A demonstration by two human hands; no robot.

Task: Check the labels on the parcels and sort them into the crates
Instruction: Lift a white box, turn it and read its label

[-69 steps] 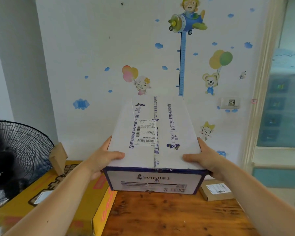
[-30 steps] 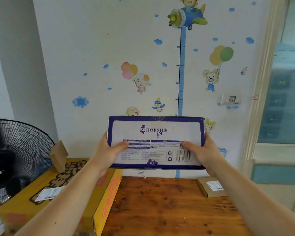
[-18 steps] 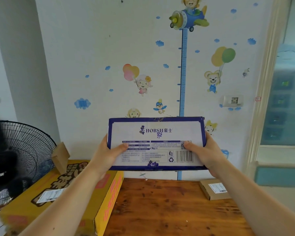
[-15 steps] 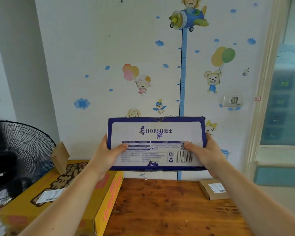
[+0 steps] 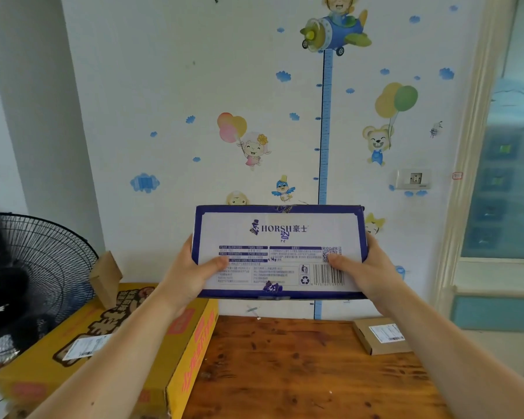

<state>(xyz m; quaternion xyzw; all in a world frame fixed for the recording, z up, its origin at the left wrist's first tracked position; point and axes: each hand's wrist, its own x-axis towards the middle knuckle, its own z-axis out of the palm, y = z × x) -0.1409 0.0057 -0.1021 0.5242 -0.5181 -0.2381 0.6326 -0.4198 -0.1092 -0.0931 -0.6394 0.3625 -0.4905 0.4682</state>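
Above table, left hand, right hand grip box; rear fingers hidden

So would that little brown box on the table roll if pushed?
Probably stiff: the small brown parcel keeps crisp cardboard edges. It lies flat on the wooden table, so it should slide, not roll. Likely light, being thin.

- HORSH box: only one printed face shows, the other sides are hidden. The table print is too small to read.
- Left hand, right hand: thumbs lie on the box face, fingers hidden behind it.
- Height-chart strip: a stretch is hidden behind the box.
- Yellow carton, below-left of box: partly under the left forearm, cut by the bottom edge, label unreadable.
- Brown parcel, below-right of box: label too small to read.
- Fan, far left of box: cut by the frame edge.
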